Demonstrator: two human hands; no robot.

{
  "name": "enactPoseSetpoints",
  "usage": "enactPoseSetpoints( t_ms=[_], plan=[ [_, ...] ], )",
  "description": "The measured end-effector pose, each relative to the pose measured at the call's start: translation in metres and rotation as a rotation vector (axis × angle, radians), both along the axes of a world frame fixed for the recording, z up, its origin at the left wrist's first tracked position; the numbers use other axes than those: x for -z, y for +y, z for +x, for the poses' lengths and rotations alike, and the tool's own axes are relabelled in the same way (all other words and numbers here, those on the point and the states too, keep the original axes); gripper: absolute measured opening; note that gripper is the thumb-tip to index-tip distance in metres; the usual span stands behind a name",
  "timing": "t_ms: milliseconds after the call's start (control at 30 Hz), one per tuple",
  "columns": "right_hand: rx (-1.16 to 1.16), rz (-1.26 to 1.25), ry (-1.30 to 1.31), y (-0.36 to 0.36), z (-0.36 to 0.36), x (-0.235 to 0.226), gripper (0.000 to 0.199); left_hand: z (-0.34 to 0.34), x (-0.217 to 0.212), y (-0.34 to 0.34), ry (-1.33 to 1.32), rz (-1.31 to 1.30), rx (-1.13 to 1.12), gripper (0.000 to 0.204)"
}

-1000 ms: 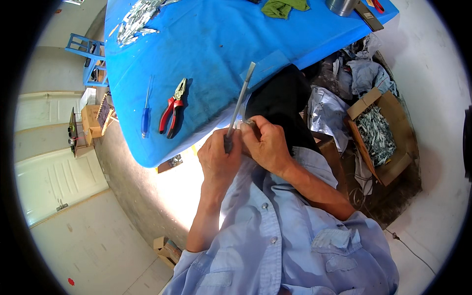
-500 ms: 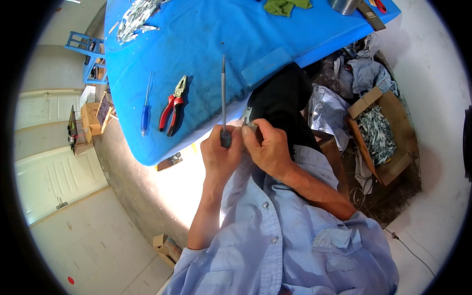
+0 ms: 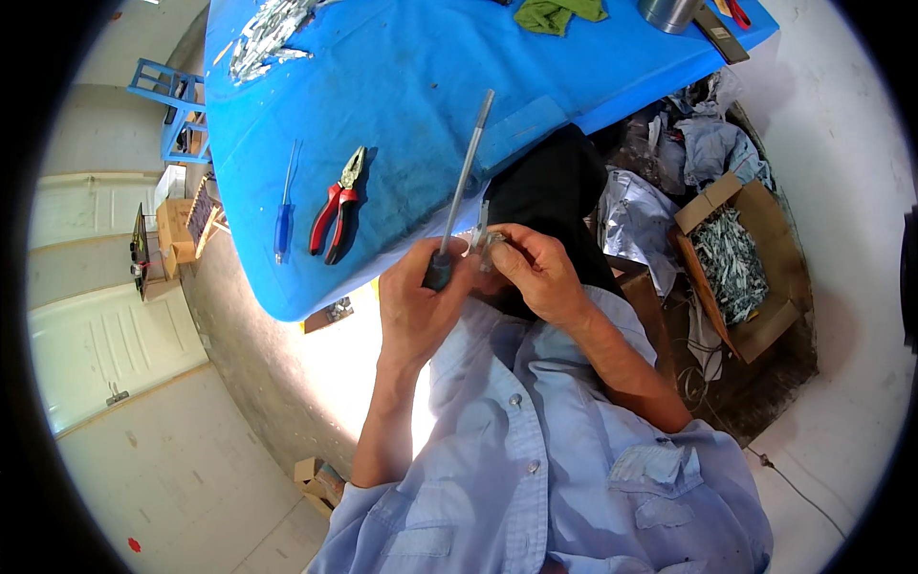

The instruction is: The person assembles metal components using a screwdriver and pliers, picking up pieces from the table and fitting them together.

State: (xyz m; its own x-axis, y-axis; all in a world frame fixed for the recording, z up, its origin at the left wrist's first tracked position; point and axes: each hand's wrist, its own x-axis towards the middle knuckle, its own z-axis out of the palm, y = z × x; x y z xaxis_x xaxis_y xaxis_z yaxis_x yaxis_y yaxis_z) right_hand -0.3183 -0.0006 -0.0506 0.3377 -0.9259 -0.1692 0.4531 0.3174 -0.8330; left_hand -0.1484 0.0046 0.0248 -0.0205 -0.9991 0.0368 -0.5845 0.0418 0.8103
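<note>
My left hand (image 3: 418, 304) grips the dark handle of a long screwdriver (image 3: 463, 178), whose grey shaft points up and to the right over the blue table (image 3: 402, 86). My right hand (image 3: 537, 270) pinches a small metal part (image 3: 481, 236) right beside the screwdriver handle. Both hands are held together just below the table's near edge, above my lap.
Red-handled pliers (image 3: 335, 206) and a blue screwdriver (image 3: 283, 210) lie on the table to the left. Metal scraps (image 3: 263, 38) sit at the far left, a green cloth (image 3: 555, 14) and a metal can (image 3: 669, 11) at the far end. A cardboard box of shredded scraps (image 3: 732, 263) stands on the floor at right.
The screwdriver shaft swung from tilted right to upright, then back to tilted right. Both hands stayed together in about the same place.
</note>
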Motion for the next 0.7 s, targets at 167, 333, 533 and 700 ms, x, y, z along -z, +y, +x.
enactPoseSetpoints(
  t_ms=[167, 333, 533, 700],
  plan=[
    [-0.021, -0.089, 0.025, 0.001, -0.004, 0.001, 0.031, 0.006, 0.001, 0.001, 0.119, 0.11, 0.037, 0.018],
    [-0.149, -0.002, -0.027, -0.001, -0.012, -0.004, 0.035, 0.013, -0.002, 0.004, 0.192, 0.264, 0.035, 0.017],
    [-0.1, 0.019, 0.009, 0.002, -0.01, -0.006, 0.034, 0.01, -0.006, 0.003, 0.098, 0.149, 0.066, 0.014],
    [-0.053, -0.051, 0.067, 0.004, -0.008, -0.015, 0.031, -0.001, -0.008, 0.008, -0.041, -0.053, 0.08, 0.013]
  ],
)
